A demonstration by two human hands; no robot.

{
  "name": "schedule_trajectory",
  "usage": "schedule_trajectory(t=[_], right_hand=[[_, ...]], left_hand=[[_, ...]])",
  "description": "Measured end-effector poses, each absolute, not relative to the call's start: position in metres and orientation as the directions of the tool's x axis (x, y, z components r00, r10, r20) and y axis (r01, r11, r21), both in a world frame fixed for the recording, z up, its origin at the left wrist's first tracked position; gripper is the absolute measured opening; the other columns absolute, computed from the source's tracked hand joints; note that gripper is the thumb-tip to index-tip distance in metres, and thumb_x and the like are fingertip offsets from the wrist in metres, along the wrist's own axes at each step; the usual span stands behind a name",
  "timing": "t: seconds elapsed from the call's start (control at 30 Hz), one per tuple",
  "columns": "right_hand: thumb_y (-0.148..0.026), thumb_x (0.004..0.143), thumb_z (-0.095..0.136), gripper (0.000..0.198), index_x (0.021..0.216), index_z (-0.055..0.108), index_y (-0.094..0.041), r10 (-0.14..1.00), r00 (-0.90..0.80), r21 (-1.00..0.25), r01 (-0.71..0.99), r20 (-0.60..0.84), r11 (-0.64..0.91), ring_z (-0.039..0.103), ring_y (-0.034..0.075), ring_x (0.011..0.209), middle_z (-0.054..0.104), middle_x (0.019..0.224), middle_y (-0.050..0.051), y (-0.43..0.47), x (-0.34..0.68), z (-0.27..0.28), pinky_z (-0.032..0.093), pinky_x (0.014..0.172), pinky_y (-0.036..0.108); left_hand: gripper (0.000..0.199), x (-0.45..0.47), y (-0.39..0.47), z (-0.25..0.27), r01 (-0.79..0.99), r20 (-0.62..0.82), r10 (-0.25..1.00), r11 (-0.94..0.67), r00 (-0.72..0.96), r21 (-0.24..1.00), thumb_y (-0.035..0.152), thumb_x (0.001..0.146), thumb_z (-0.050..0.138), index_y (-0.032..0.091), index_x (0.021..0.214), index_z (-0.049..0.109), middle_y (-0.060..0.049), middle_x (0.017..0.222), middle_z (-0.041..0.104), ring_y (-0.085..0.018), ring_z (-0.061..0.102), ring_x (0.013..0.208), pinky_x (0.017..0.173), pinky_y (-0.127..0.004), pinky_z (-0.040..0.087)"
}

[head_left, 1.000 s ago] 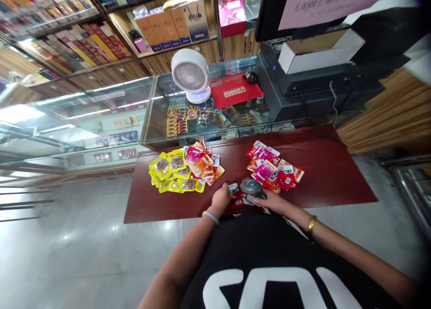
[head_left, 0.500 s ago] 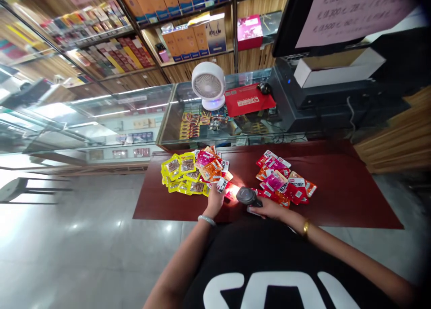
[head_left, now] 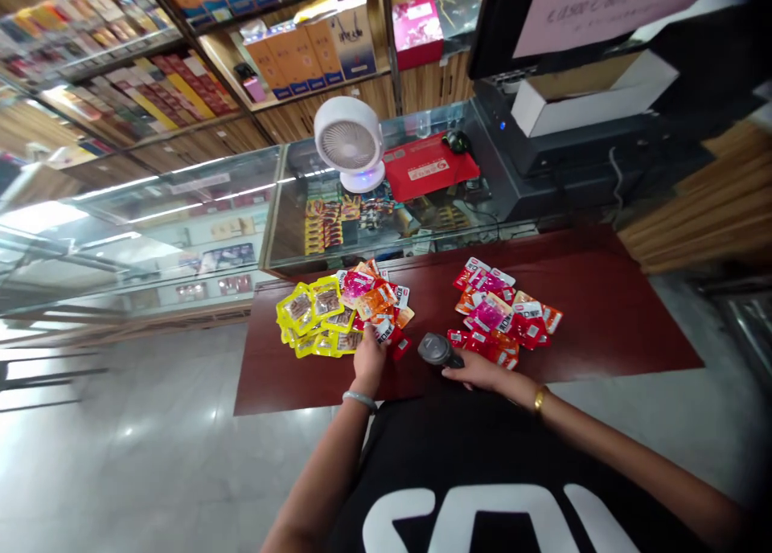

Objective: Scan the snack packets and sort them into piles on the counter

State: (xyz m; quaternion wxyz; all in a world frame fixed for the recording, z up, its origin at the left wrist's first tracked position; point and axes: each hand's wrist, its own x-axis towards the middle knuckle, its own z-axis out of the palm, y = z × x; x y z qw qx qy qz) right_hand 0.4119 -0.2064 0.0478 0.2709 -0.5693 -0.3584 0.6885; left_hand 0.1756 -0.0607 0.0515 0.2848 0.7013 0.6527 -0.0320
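My left hand [head_left: 369, 362] is at the near edge of the left pile of red and orange snack packets [head_left: 375, 296], its fingers closed on a packet with a white label. Touching that pile on its left is a heap of yellow snack packets [head_left: 326, 298] with brown contents. My right hand [head_left: 478, 370] grips a dark barcode scanner [head_left: 438, 349] by its handle, the head pointing left. No light from the scanner shows on the packets. Just beyond the right hand lies another pile of red, pink and orange packets [head_left: 493, 316].
The packets lie on a dark red tabletop [head_left: 615, 312]. Behind it stands a glass display counter [head_left: 283, 223] bearing a white fan [head_left: 350, 141], a red mat [head_left: 429, 167] and a black mouse [head_left: 457, 141]. An open white box [head_left: 594, 95] sits below a monitor at right.
My left hand has moved slightly left, back against the red pile, with its packet. The scanner's bright light on the packets has gone out. The whole view has shifted a little.
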Motion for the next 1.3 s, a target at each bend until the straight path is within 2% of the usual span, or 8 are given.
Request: schedule_trajectory(t=[0.17,0.33,0.5,0.7,0.87,1.07,1.2,1.3], right_hand=[[-0.042,0.077,0.073,0.044,0.11,0.061,-0.016,0.761,-0.122,-0.769,0.044,-0.637,-0.637,0.048,0.007,0.041,0.058,0.059,-0.005,-0.221,0.415,0.046,0.036,0.04,0.017],[-0.043,0.077,0.072,0.045,0.112,0.06,-0.016,0.746,-0.073,-0.747,-0.022,-0.662,-0.665,0.046,0.006,0.038,0.058,0.061,-0.005,-0.238,0.425,0.044,0.035,0.037,0.017],[-0.047,0.076,0.073,0.044,0.105,0.06,-0.018,0.764,-0.022,-0.758,-0.109,-0.645,-0.643,0.044,0.007,0.035,0.055,0.055,-0.006,-0.243,0.441,0.048,0.033,0.035,0.019],[-0.049,0.075,0.071,0.045,0.101,0.055,-0.017,0.758,0.03,-0.756,-0.108,-0.651,-0.645,0.043,0.008,0.034,0.052,0.052,-0.008,-0.249,0.459,0.053,0.032,0.035,0.02],[-0.049,0.077,0.068,0.042,0.101,0.052,-0.017,0.752,0.077,-0.755,-0.116,-0.655,-0.646,0.043,0.008,0.035,0.053,0.051,-0.008,-0.256,0.475,0.06,0.033,0.037,0.021],[-0.05,0.076,0.069,0.045,0.101,0.054,-0.017,0.772,0.042,-0.772,-0.086,-0.635,-0.63,0.044,0.009,0.035,0.053,0.052,-0.007,-0.255,0.482,0.06,0.032,0.038,0.021],[-0.05,0.074,0.071,0.044,0.099,0.056,-0.017,0.769,-0.024,-0.768,-0.054,-0.638,-0.639,0.044,0.008,0.036,0.055,0.055,-0.006,-0.25,0.478,0.057,0.033,0.038,0.021],[-0.048,0.075,0.072,0.045,0.102,0.057,-0.016,0.769,-0.047,-0.769,-0.029,-0.637,-0.639,0.044,0.007,0.036,0.057,0.057,-0.005,-0.247,0.476,0.055,0.033,0.038,0.02]], left_hand=[[0.052,0.18,-0.066,0.047,0.941,-0.348,0.927,-0.011,0.136,0.339,0.038,0.085,0.062,0.016,0.127,0.041,-0.02,0.12,0.063,-0.03,0.064,0.106,0.076,-0.033,0.047],[0.046,0.174,-0.074,0.038,0.94,-0.387,0.917,0.043,0.097,0.339,0.046,0.083,0.063,0.019,0.115,0.045,-0.012,0.112,0.063,-0.028,0.063,0.102,0.076,-0.035,0.048],[0.042,0.178,-0.077,0.041,0.946,-0.146,0.969,-0.15,0.197,0.286,0.041,0.081,0.067,0.018,0.111,0.05,-0.014,0.111,0.056,-0.031,0.054,0.113,0.095,-0.043,0.044],[0.043,0.256,-0.087,0.04,0.76,-0.315,0.708,-0.488,0.632,0.429,0.036,0.082,0.066,0.021,0.121,0.052,-0.01,0.116,0.056,-0.025,0.054,0.112,0.099,-0.036,0.042],[0.045,0.31,-0.099,0.031,0.692,-0.368,0.586,-0.606,0.722,0.392,0.023,0.079,0.063,0.018,0.123,0.054,-0.014,0.127,0.052,-0.028,0.049,0.118,0.099,-0.037,0.04],[0.024,0.303,-0.107,0.027,0.783,-0.466,0.629,-0.493,0.622,0.38,0.023,0.083,0.06,0.016,0.105,0.056,-0.015,0.106,0.064,-0.026,0.059,0.104,0.089,-0.036,0.043],[0.029,0.292,-0.107,0.025,0.861,-0.566,0.664,-0.262,0.489,0.436,0.025,0.088,0.057,0.019,0.116,0.051,-0.009,0.101,0.068,-0.021,0.065,0.092,0.079,-0.028,0.045],[0.041,0.293,-0.109,0.024,0.822,-0.524,0.66,-0.274,0.538,0.5,0.024,0.083,0.064,0.021,0.121,0.052,-0.008,0.11,0.067,-0.02,0.063,0.101,0.086,-0.028,0.045]])
